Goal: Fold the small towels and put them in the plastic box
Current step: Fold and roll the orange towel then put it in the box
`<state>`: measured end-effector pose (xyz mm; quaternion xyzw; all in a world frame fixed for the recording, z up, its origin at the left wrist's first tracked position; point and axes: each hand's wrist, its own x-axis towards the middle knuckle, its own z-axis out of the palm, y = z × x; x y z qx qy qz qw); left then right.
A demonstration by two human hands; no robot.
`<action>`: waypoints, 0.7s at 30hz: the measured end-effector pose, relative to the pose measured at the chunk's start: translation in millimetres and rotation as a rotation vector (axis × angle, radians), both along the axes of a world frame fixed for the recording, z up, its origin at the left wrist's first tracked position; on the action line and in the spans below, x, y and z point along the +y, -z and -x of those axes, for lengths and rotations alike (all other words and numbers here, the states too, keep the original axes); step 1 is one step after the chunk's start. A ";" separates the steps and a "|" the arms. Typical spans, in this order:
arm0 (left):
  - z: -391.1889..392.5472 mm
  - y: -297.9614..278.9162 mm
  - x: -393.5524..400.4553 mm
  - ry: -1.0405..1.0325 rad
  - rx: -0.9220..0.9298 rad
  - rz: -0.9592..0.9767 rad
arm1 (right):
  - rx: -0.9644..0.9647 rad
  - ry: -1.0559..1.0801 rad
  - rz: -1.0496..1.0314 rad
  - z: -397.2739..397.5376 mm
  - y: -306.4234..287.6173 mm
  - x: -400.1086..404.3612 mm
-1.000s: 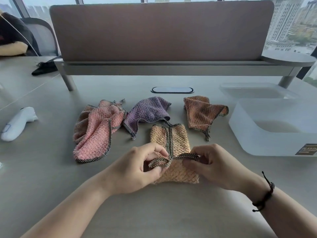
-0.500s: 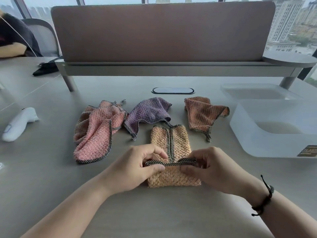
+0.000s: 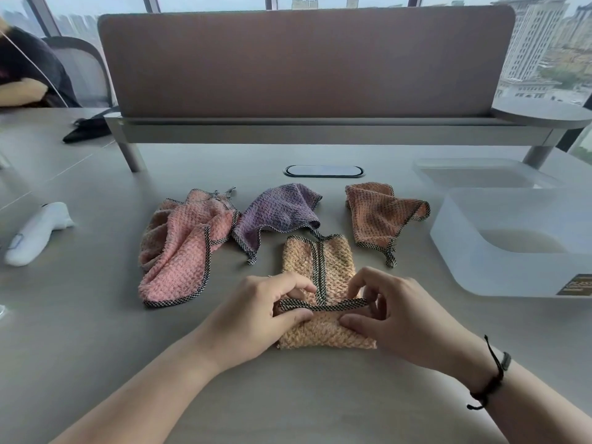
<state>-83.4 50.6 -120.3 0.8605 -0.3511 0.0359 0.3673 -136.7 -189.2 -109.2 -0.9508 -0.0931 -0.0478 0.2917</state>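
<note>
The fingers of the left hand curl over the near edge of the yellow towel, thumb underneath, pinching its checked hem at the left end, while the right hand pinches the same hem at the right end between thumb and forefinger, so both hands grip the cloth. The towel lies flat on the table directly in front of the person, its two sides already folded in to meet along a dark centre seam, and the near end is doubled up over itself. It looks light, soft and floppy, with a coarse waffle weave that should not slip; the stiffer hem is the sensible place to hold, one hand at each corner, since a single central pinch would probably let the fold sag open. Beyond it lie three unfolded towels: a pink towel to the left, a purple towel in the middle whose corner touches the yellow one's far edge, and an orange towel to the right. The plastic box stands open to the right, near but apart, with its lid behind it. Nothing lies between the towel and the box. A white handheld device rests far left.
</note>
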 end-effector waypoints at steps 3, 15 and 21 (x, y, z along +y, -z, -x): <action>-1.7 -1.9 -0.4 0.025 -0.090 -0.027 | -0.065 -0.002 0.044 -0.8 0.5 -1.8; -0.7 -7.7 4.0 0.161 -0.136 -0.152 | -0.017 -0.135 0.142 -2.4 -1.5 -4.8; 1.5 -12.9 9.5 0.141 -0.093 -0.280 | -0.006 -0.158 0.200 0.6 -6.4 -4.9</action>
